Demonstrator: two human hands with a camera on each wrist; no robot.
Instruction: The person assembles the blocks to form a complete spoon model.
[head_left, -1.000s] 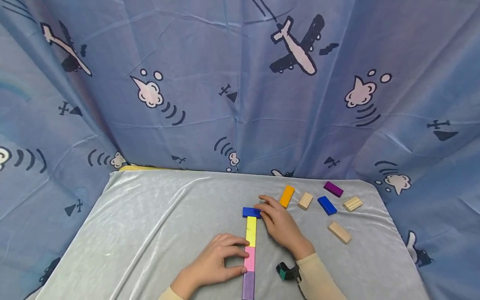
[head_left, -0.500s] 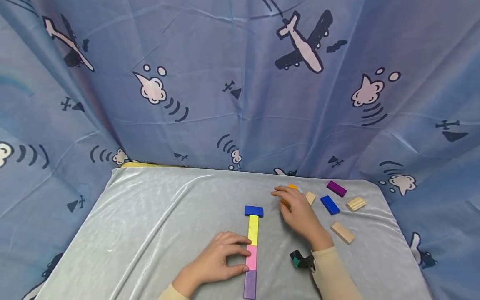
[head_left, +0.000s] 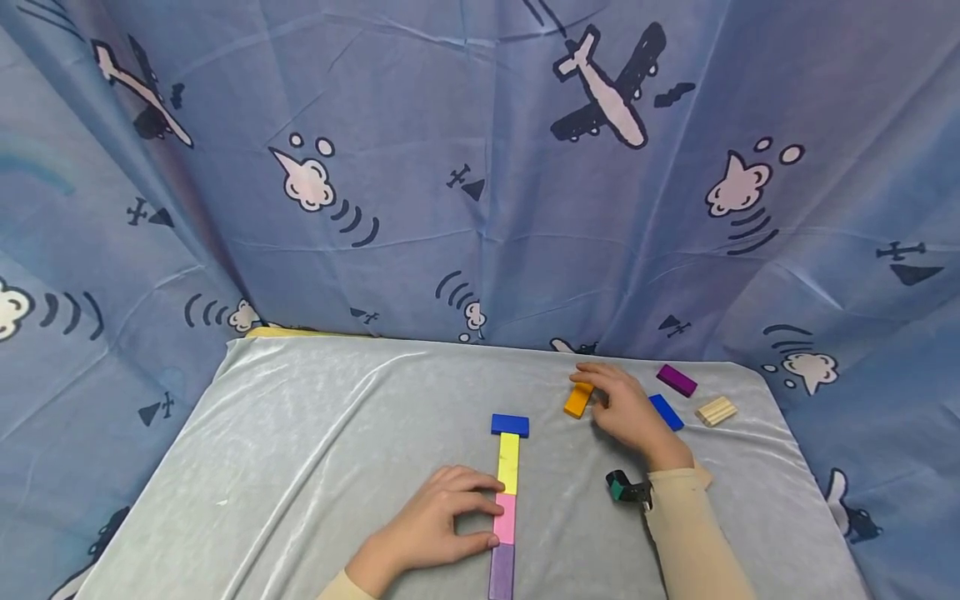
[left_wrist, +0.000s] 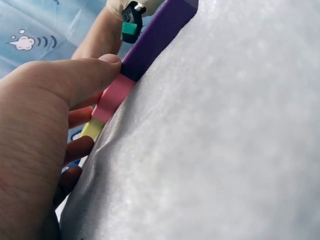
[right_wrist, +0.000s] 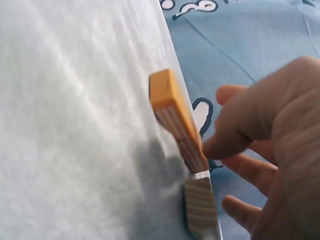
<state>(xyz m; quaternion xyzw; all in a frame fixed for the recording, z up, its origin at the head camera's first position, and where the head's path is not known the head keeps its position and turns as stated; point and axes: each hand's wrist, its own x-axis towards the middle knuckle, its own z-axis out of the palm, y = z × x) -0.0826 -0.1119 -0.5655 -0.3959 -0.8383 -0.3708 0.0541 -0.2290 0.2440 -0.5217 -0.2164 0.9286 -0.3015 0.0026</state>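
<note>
A row of wooden blocks runs up the head view: purple (head_left: 502, 571), pink (head_left: 506, 518), yellow (head_left: 509, 462), with a blue block (head_left: 510, 425) set crosswise at its far end. My left hand (head_left: 431, 521) rests along the row's left side, fingers relaxed, thumb near the pink-purple joint. Over the orange block (head_left: 577, 403) my right hand (head_left: 630, 412) hovers with loosely bent fingers. In the right wrist view the thumb lies close beside the orange block (right_wrist: 175, 120); whether it touches I cannot tell. A plain wood block (right_wrist: 201, 205) sits behind it, covered by the hand in the head view.
Right of my right hand lie another blue block (head_left: 666, 412), a dark purple block (head_left: 677, 380) and a striped plain wood block (head_left: 717, 411). A pale block (head_left: 703, 475) shows partly beside the right sleeve. Grey cloth (head_left: 337, 433) covers the table; a blue printed curtain (head_left: 390, 208) hangs behind.
My right hand has left the crosswise blue block and moved right and away to the orange block. My left hand stays at the row. The head view has shifted slightly.
</note>
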